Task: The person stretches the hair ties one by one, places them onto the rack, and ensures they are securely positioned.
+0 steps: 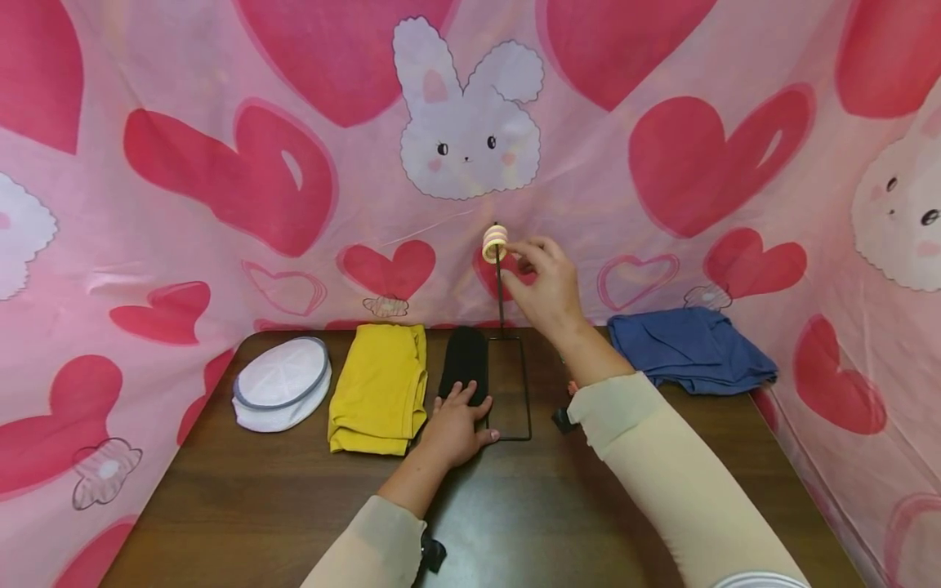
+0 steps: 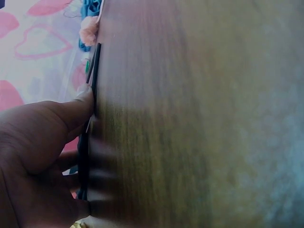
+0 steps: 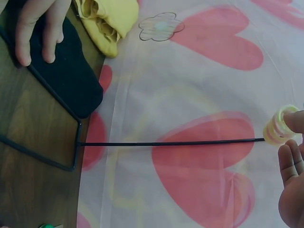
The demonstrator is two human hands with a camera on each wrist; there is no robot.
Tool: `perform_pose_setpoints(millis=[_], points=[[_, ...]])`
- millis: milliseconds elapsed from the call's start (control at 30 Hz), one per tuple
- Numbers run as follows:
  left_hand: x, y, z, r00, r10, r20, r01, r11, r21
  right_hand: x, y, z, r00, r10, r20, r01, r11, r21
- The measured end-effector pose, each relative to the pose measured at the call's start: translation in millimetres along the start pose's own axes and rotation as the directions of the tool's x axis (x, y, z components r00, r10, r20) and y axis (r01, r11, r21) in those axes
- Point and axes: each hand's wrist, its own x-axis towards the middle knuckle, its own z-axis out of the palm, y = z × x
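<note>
At frame centre, the right hand (image 1: pixel 547 286) pinches a pale ring stack (image 1: pixel 495 242) atop the black wire stand (image 1: pixel 501 294). Below it, the left hand (image 1: pixel 454 429) lies flat, fingers straight, pressing the stand's base and a black cloth (image 1: pixel 465 359) onto the brown table (image 1: pixel 243 506). Yellow cloth (image 1: pixel 380 384) and white cap (image 1: pixel 283 392) lie left; blue cloth (image 1: pixel 687 347) right. Pink heart-and-bunny fabric (image 1: pixel 220 163) surrounds everything.

place: home-like tabletop booth; wooden table (image 1: pixel 294 506) | pink heart-and-bunny cloth (image 1: pixel 294 163) draped around
</note>
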Motion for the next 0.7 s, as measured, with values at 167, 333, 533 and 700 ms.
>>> perform_pose_setpoints(millis=[167, 333, 533, 700], points=[[-1.0, 2.0, -2.0, 1.0, 0.001, -0.001, -0.001, 1.0, -0.001, -10, 3, -10, 1.0, -0.004, 0.005, 0.004, 1.0, 0.01], [-0.9, 2.1, -2.8, 1.0, 0.007, 0.002, -0.007, 1.0, -0.01, -26, 6, -24, 0.999, -0.024, 0.027, 0.024, 1.0, -0.004], [-1.6, 1.9, -4.3, 1.0, 0.004, 0.007, -0.004, 1.0, -0.004, -45, 5, -37, 0.998, -0.048, 0.032, 0.049, 0.999, -0.021], [-2.5, 2.9, -4.5, 1.0, 0.002, 0.008, -0.002, 1.0, -0.005, -63, 5, -47, 0.996, -0.056, 0.067, 0.058, 0.998, -0.035]])
